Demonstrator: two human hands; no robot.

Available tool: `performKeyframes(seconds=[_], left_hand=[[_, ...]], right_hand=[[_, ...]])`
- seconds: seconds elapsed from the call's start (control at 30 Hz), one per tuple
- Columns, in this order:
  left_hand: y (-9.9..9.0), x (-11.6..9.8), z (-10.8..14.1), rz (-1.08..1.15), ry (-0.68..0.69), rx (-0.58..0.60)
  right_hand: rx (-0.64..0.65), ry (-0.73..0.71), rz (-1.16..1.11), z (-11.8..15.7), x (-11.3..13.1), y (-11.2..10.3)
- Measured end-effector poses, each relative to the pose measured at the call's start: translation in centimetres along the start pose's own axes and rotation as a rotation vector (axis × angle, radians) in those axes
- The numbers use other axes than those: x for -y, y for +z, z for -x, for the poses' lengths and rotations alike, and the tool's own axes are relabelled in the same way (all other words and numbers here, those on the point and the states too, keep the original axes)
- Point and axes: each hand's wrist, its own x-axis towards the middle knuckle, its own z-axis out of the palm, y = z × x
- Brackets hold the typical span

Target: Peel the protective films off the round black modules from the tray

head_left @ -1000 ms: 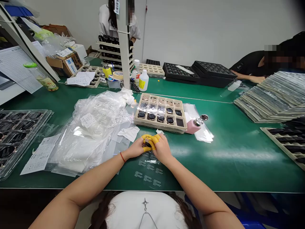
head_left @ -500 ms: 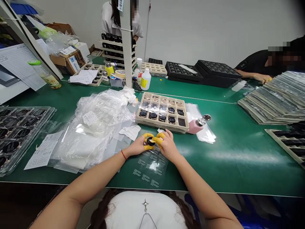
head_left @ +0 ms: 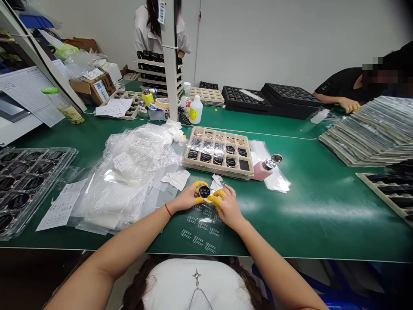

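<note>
My left hand, in yellow finger cots, grips a round black watch head by its edge; fine white print shows on its face. Just right of it my right hand, also in yellow finger cots, has its thumb and forefinger pinched at the lower right edge of the watch head. A bit of white shows by those fingertips, too small to make out. Beneath both hands lies a clear film sheet with small blocks of white print. A crumpled white tissue lies just beyond.
A beige tray of watch heads stands ahead, beside a pink pump bottle. Clear plastic bags heap up at left, near a clear tray. Stacked trays stand at right. Two co-workers are across the table.
My right fingers have moved from over the watch head's face down to its lower right edge. The face now shows in full, turned more toward me.
</note>
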Motion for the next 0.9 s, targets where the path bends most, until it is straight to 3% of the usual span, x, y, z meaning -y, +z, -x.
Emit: performKeyframes(seconds=[0.13,0.27,0.4,0.53,0.63,0.77,0.83,0.9], left_hand=[[0.3,-0.3,0.2,-0.001,0.004,0.001],[0.3,-0.4,0.3,-0.013,0.002,-0.005],[0.2,0.1,0.1,-0.008,0.008,-0.006],[0.3,0.1,0.0,-0.009,0.017,-0.015],[0.4,-0.4,0.3,-0.029,-0.012,-0.029],[0.6,-1.0,0.8,-0.076,-0.012,-0.043],[0.6,-1.1,1.0,-0.080,0.005,-0.043],[0.7,-1.2,1.1,-0.075,0.018,-0.042]], right_hand=[[-0.019,0.064,-0.010,-0.9,0.2,0.0],[0.053,0.012,0.056,-1.5,0.7,0.0],[0.052,-0.022,0.084,-0.7,1.2,-0.1],[0.017,0.036,0.023,0.2,1.2,0.1],[-0.020,0.198,-0.100,1.0,-0.2,0.2],[-0.119,0.607,-0.221,2.4,-4.0,-0.6],[-0.138,0.681,-0.213,2.8,-5.4,-1.1],[-0.166,0.664,-0.212,2.5,-5.3,-1.3]])
